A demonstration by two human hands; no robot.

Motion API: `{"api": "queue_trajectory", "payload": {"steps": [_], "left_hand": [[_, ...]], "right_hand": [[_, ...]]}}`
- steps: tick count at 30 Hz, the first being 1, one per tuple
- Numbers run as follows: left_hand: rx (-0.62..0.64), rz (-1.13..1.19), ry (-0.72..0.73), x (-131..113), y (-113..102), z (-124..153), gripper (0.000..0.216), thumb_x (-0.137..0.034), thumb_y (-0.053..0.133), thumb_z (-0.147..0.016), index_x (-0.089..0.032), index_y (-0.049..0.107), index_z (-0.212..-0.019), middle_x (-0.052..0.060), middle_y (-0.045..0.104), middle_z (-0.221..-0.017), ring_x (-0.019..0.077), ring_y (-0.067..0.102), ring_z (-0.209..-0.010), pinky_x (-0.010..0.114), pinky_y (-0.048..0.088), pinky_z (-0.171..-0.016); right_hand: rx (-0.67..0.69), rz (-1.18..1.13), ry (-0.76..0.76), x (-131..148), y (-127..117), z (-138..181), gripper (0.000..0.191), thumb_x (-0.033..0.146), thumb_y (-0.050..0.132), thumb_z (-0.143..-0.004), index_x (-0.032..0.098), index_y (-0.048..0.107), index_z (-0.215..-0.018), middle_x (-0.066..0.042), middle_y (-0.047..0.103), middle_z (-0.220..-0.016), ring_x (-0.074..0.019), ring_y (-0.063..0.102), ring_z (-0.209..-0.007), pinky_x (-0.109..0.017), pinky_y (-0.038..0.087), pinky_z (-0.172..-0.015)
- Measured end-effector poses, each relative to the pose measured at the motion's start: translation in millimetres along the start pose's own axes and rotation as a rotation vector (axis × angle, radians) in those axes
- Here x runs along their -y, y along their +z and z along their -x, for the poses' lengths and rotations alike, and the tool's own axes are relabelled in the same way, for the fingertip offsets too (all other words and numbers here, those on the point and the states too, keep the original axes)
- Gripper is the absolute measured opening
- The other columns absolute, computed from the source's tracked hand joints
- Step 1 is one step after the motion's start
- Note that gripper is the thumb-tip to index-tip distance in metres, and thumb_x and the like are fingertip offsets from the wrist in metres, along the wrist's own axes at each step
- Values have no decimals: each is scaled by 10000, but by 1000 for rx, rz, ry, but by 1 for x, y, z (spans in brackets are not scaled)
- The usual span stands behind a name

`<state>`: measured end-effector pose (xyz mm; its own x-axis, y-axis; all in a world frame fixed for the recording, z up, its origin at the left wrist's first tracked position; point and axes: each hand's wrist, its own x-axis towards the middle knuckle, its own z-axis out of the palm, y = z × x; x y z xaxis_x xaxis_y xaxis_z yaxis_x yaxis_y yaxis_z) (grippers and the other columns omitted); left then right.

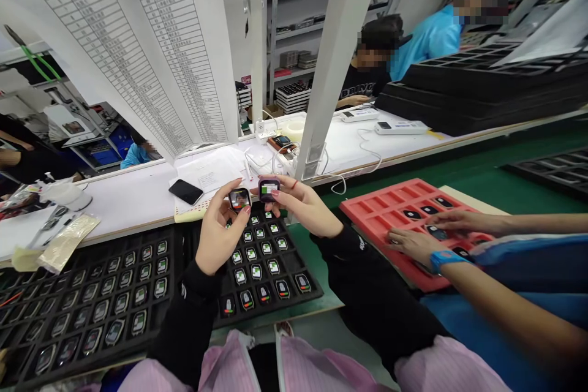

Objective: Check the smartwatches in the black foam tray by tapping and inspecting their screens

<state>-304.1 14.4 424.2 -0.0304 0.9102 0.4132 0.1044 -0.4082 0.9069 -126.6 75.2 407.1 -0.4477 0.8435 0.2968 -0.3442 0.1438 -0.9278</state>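
My left hand [222, 228] pinches a smartwatch body [239, 198] by its sides, its dark glossy screen facing me. Close beside it, my right hand [309, 203] grips a second watch [269, 188] with a purplish frame and a lit screen of white and green. Both are raised above a black foam tray [294, 269], where several lit watch faces [256, 271] sit in square pockets. Most of those screens show green and white; some in the nearest row show red and green. No straps show on the watches in my hands.
Left lies another black tray [172, 257] of watches. A co-worker's hands [420, 242] work over a red tray [381, 202] at right. A phone [185, 192], papers and cables lie on the white shelf [124, 196]. A white post [337, 55] rises ahead; black trays [459, 95] stack far right.
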Motion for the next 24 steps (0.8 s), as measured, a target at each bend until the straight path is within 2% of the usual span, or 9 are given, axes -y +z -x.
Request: {"api": "queue_trajectory", "payload": {"steps": [7,11,20,24], "left_hand": [[12,85,-172,10,-1,35,448,-266,692,-821,-250,552,-1246,63,560,-1317,166,598,-1041,255,522,-850],[-3,138,-252,18,-5,50,460,-271,698,-820,-241,549,-1254,71,593,-1270,164,612,-1037,259,522,-885],[-45,147,-377,31,-14,65,458,-295,704,-824,-300,562,-1259,33,607,-1235,138,608,-1033,233,507,-908],[-56,145,-435,37,-19,73,459,-305,693,-835,-319,556,-1272,25,588,-1248,127,595,-1017,207,495,-868]], "right_hand": [[29,8,73,-13,-4,16,541,293,711,-804,211,520,-1304,-106,673,-1144,-120,622,-756,-235,497,-606],[51,-34,86,-20,-6,22,533,299,682,-817,204,524,-1317,-122,667,-1166,-124,617,-739,-242,489,-586],[2,-86,130,-30,-6,20,466,412,655,-848,187,580,-1249,-116,697,-1100,-105,589,-665,-234,475,-550],[17,-78,160,-36,-11,24,482,345,690,-832,195,550,-1268,-115,675,-1132,-103,600,-703,-222,488,-572]]}}
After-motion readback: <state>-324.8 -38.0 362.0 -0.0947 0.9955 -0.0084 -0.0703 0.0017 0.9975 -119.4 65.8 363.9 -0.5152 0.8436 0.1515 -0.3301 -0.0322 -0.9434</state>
